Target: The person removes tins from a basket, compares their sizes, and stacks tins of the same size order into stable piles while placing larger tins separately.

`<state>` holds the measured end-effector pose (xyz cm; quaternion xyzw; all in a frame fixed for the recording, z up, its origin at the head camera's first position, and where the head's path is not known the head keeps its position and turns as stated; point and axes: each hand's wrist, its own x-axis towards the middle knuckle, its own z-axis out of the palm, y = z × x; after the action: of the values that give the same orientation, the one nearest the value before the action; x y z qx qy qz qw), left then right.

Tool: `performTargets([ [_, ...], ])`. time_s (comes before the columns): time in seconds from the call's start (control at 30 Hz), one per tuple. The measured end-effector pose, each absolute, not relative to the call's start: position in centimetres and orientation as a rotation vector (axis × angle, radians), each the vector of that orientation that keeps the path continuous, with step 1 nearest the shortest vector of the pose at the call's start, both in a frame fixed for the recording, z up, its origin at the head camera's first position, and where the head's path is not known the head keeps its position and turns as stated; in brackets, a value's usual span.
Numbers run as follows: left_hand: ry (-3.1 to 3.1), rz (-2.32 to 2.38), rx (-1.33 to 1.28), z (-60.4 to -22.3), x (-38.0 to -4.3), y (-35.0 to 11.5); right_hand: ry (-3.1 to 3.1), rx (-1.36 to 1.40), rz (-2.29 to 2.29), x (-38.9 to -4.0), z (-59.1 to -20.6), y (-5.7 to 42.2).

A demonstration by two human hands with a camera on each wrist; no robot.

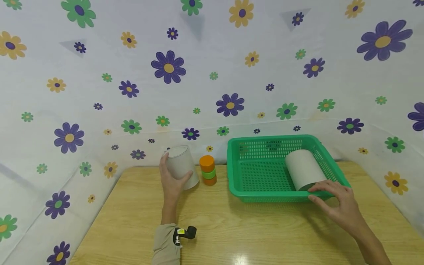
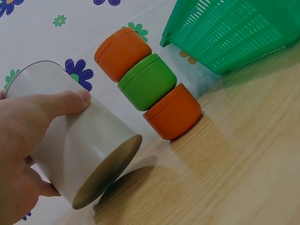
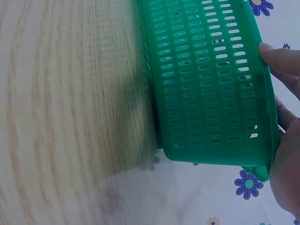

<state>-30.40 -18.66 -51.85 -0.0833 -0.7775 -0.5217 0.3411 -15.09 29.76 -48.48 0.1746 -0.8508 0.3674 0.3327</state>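
Observation:
My left hand [image 1: 172,182] grips a pale grey cylindrical canister [image 1: 180,167] around its side. In the left wrist view the canister [image 2: 84,136] is tilted, with its near edge raised off the table. Just to its right stands a stack of small round tubs [image 1: 208,170], orange, green and orange, upright and apart from it. At the front right corner of a green plastic basket [image 1: 265,194], my right hand [image 1: 341,206] pinches the rim, thumb outside and fingers over the inner side. Inside the basket a second pale canister [image 1: 304,169] lies on its side near those fingers.
The wooden table [image 1: 212,228] carries everything. Behind it and at both sides hangs a white sheet [image 1: 205,92] printed with flowers. A small black device [image 1: 185,233] is strapped to my left wrist over the sleeve [image 1: 165,243].

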Motion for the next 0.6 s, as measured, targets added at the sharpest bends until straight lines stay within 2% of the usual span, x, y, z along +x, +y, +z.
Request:
performTargets([
  [0.6,-2.067,-1.402,-0.251,-52.9,-30.3,-19.3,-2.228,0.457,0.956,-15.1,-48.3,29.8],
])
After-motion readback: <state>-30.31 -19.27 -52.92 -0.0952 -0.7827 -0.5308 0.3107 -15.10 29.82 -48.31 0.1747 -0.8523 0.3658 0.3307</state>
